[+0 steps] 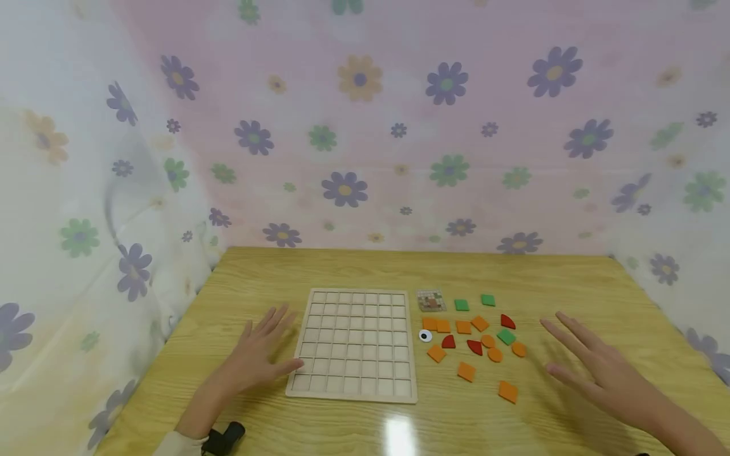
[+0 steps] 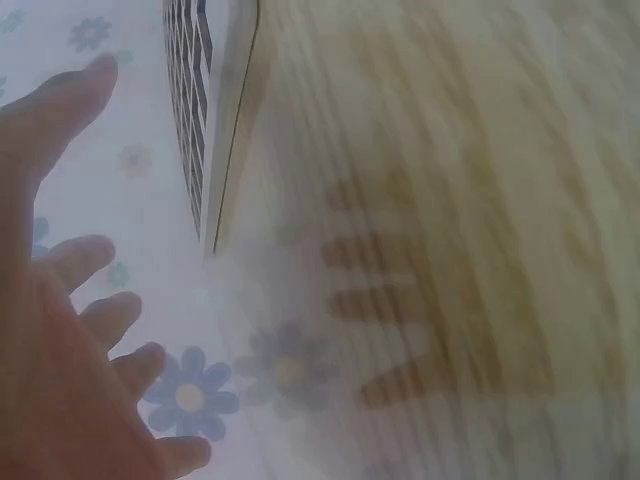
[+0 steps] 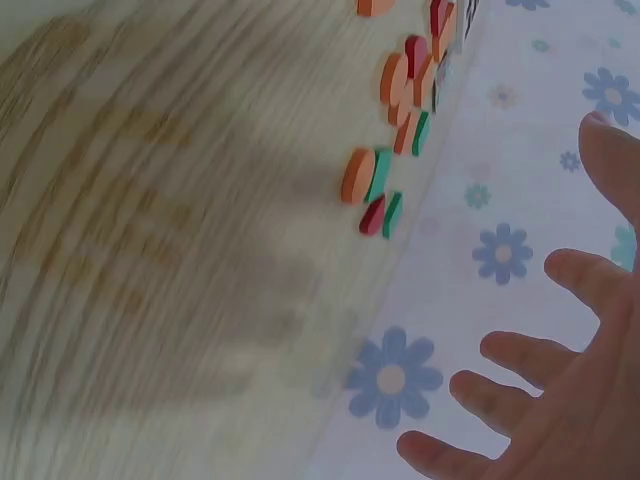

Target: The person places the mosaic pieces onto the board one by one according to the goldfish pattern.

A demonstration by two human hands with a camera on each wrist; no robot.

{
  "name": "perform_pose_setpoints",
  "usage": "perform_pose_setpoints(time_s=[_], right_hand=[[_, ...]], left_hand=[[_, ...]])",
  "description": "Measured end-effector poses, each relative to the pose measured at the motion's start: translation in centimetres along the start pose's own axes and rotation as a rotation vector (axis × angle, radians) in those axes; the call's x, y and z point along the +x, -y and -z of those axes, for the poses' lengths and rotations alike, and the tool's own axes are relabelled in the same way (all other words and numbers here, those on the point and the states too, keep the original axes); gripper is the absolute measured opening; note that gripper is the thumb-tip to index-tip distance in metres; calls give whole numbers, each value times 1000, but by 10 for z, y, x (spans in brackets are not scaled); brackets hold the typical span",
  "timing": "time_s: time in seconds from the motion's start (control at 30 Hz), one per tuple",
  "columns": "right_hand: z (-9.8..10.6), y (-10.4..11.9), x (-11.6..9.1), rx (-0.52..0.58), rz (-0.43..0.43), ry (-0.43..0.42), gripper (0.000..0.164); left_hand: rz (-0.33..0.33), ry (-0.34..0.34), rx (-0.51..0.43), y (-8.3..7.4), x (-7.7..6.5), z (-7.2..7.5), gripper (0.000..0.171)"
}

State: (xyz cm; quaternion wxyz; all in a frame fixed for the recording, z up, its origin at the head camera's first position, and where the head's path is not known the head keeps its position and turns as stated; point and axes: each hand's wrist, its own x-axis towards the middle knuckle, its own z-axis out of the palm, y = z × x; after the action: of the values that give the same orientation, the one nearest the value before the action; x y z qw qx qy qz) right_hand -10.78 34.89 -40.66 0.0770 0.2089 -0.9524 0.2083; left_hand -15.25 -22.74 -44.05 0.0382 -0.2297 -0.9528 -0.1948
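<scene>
A square wooden grid board (image 1: 357, 345) lies on the table, its cells bare. Beside its left edge is my left hand (image 1: 256, 354), fingers spread, the thumb overlapping the frame in the head view. In the left wrist view that hand (image 2: 80, 330) holds nothing, and its reflection shows on the tabletop. My right hand (image 1: 604, 373) hovers at the right, fingers extended and nothing in them. Between board and right hand lie scattered flat pieces: orange squares (image 1: 466, 371), orange discs (image 1: 495, 354), red quarter-circles (image 1: 475, 347), green squares (image 1: 505, 336) and a white googly-eye disc (image 1: 425, 336).
A small printed pattern card (image 1: 431, 301) lies by the board's upper right corner. The wood-grain table (image 1: 353, 269) meets a flower-printed cloth (image 1: 399, 152) at its back and sides. A black strap device (image 1: 225, 438) is on the left wrist.
</scene>
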Motion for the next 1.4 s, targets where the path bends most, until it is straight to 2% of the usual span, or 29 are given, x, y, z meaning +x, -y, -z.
perform_pose_setpoints(time_s=[0.27,0.43,0.53,0.67,0.83,1.07,1.2,1.4], right_hand=[[-21,12,5,57,18,-44,66],[-36,15,12,58,56,-81,55],[-42,17,18,96,80,-77,46],[-49,18,25,190,86,-40,37],[-59,19,28,249,116,-24,31],[-64,21,35,264,100,18,22],[-66,22,41,251,115,-5,20],[-71,23,47,279,48,-19,21]], left_hand=[[-36,99,-37,2,8,-8,78],[-39,199,-116,7,8,-9,73],[-46,239,-154,8,8,-9,74],[-61,256,-175,8,8,-8,75],[-46,283,-188,7,10,-7,80],[-27,290,-199,6,11,-8,83],[-22,284,-207,6,11,-8,83],[-6,297,-234,8,12,-9,84]])
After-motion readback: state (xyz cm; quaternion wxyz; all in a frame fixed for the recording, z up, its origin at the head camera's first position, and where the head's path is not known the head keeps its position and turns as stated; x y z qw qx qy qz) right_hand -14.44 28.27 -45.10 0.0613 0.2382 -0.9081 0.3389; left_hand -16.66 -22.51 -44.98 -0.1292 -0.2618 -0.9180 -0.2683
